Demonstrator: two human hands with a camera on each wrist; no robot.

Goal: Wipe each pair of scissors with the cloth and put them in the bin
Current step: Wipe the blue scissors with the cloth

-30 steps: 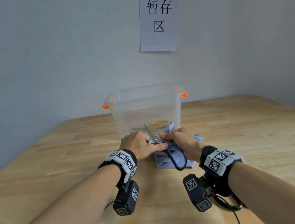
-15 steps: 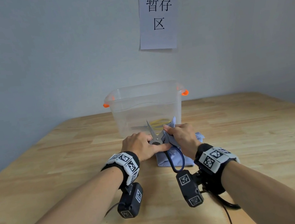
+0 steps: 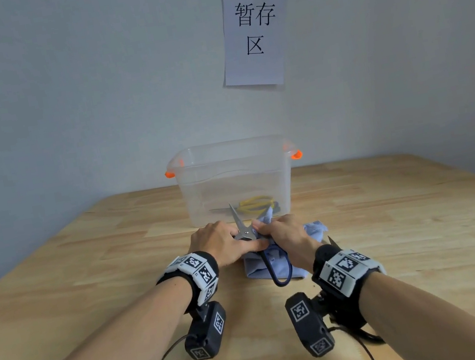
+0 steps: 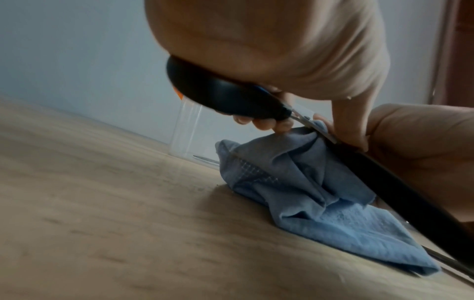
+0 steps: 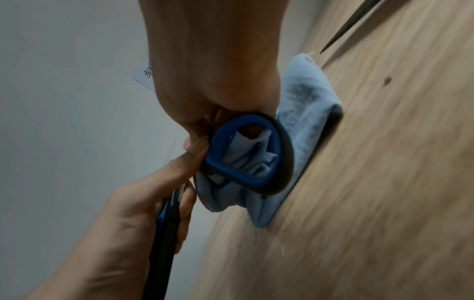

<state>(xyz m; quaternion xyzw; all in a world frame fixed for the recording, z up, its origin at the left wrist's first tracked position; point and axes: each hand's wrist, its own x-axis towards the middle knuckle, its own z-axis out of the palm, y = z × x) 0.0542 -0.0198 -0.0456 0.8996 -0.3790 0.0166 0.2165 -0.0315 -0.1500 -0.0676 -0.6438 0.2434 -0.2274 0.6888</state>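
Wooden table (image 3: 92, 300) – pale wall (image 3: 54, 85), paper sign (image 3: 254, 37)

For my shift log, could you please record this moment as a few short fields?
left hand: holds the blue-handled scissors
right hand: pinches the blue cloth against the blades
cloth: partly bunched, lying on the wooden table
clear bin: holds yellow-handled scissors
another blade tip: on the table beside the cloth
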